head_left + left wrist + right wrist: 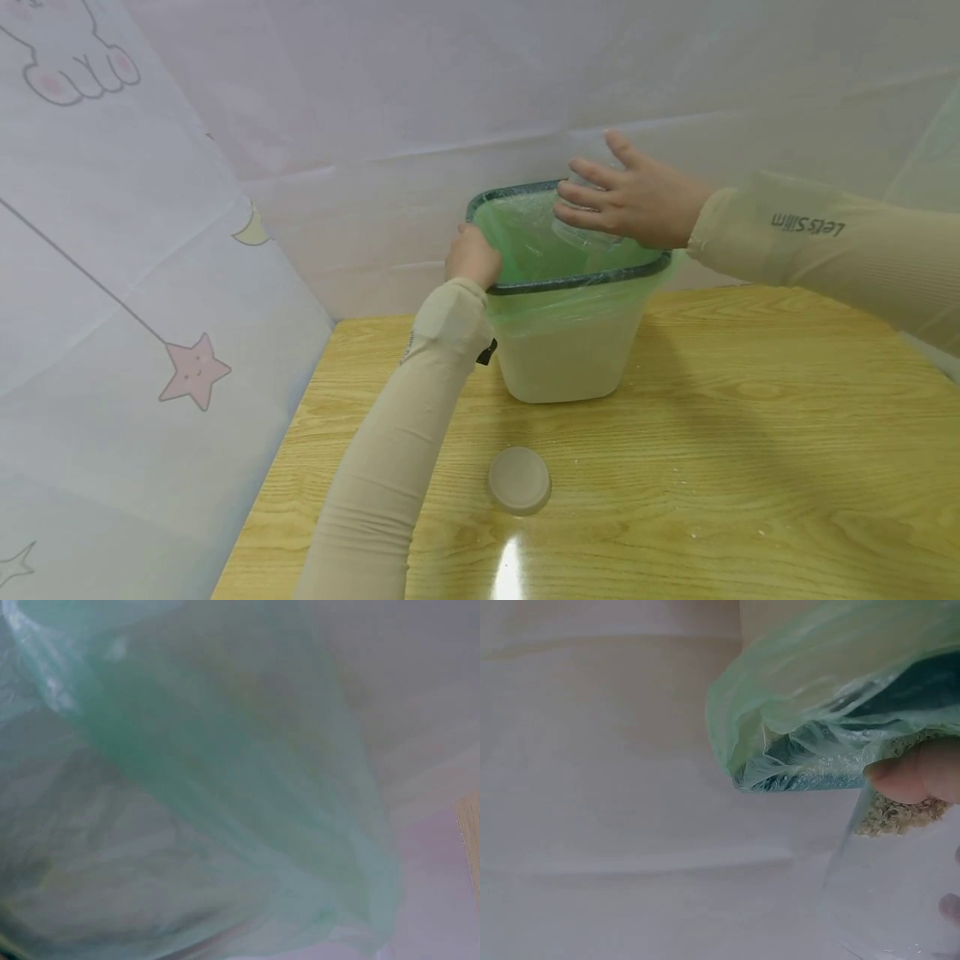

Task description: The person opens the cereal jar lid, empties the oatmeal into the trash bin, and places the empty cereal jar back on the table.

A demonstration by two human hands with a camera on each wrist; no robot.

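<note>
A cream trash bin (566, 358) stands on the table, lined with a thin green plastic bag (517, 237) held under a dark rim ring (577, 282). With fingers curled, my left hand (472, 257) grips the bin's left rim. Over the bin's right side, my right hand (637, 196) holds a clear plastic jar (885, 892) tilted towards the opening. Pale brown flakes (900, 817) show in the jar by the thumb (915, 776) in the right wrist view. The left wrist view shows mostly blurred green bag; the left hand's fingers are hidden there.
A round beige lid (519, 480) lies on the wood-grain table (750, 400) in front of the bin. Small pale crumbs (678, 483) are scattered to its right. Printed cloth walls (405, 100) stand close behind the bin and at the left.
</note>
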